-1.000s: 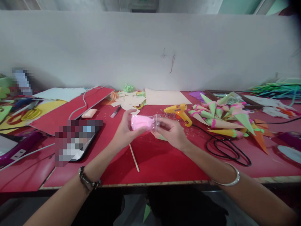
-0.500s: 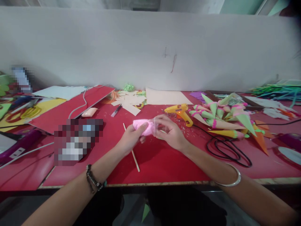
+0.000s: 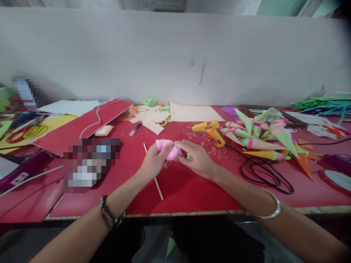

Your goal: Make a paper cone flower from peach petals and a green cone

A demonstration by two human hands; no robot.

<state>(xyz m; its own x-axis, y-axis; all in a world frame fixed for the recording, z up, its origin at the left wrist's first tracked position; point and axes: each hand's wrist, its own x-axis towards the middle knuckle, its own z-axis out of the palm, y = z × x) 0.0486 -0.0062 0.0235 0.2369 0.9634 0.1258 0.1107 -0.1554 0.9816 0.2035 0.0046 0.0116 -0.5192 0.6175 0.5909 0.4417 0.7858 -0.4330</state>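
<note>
A small pink bundle [image 3: 172, 152], soft-looking and shiny, is held over the red tabletop between both hands. My left hand [image 3: 155, 157] is closed around its left side, thumb on top. The fingers of my right hand [image 3: 196, 157] pinch the bundle's right end, where the covering looks thin and clear; a bit of pale green shows under them. Beneath my left hand lies a thin pale stick [image 3: 158, 188] on the table. Just beyond my right hand rests a yellow glue gun [image 3: 210, 130].
Paper cones [image 3: 255, 137] in green, peach and pink are heaped at the right beside a looped black cord [image 3: 263, 179]. A red board [image 3: 85, 126], a craft knife [image 3: 135, 128] and scissors [image 3: 30, 132] lie on the left. Cream paper [image 3: 194, 111] sits against the white back panel [image 3: 137, 54].
My right fingers have closed in tighter on the right end of the pink bundle, which now looks rounder. My left hand has shifted slightly. The things on the table stay in place.
</note>
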